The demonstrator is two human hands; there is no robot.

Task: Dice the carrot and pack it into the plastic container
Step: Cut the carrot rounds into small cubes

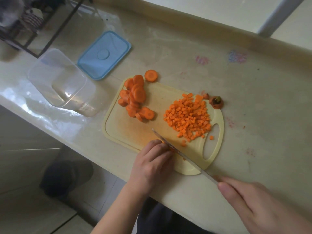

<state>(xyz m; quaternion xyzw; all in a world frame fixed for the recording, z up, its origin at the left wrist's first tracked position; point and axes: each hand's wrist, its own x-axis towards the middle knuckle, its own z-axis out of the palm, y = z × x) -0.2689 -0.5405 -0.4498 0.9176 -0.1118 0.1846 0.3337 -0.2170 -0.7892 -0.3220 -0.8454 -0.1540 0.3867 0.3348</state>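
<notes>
- The pale yellow plastic cutting board (135, 129) sits close to the desk's (253, 115) near edge, its rounded handle end with an oval cut-out at 5 o'clock.
- Left hand (152, 164), fingers curled, presses down on a small bit of carrot at the board's near rim; only a sliver of orange shows under the fingertips.
- Right hand (260, 205) grips the knife (177, 151) by its handle at 4 o'clock, the thin steel blade lying slantwise against the left knuckles.
- A heap of small orange carrot cubes (189, 117) fills the board's 3 o'clock side, a few strays rolling toward the cut-out.
- Round carrot slices (135, 97) are stacked at 11 o'clock, and one loose slice (151, 75) lies on the desk just off the board's far edge.
- The carrot top (216, 101), with its green stub, rests at the board's 2 o'clock rim.
- The clear plastic container (57, 76), rectangular with rounded corners, stands at 9 o'clock, well apart from the board, with no carrot in it.
- Its blue lid (104, 55) lies flat at 11 o'clock, beside the container.
- The smooth, glossy desk stretches bare to 3 o'clock.
</notes>
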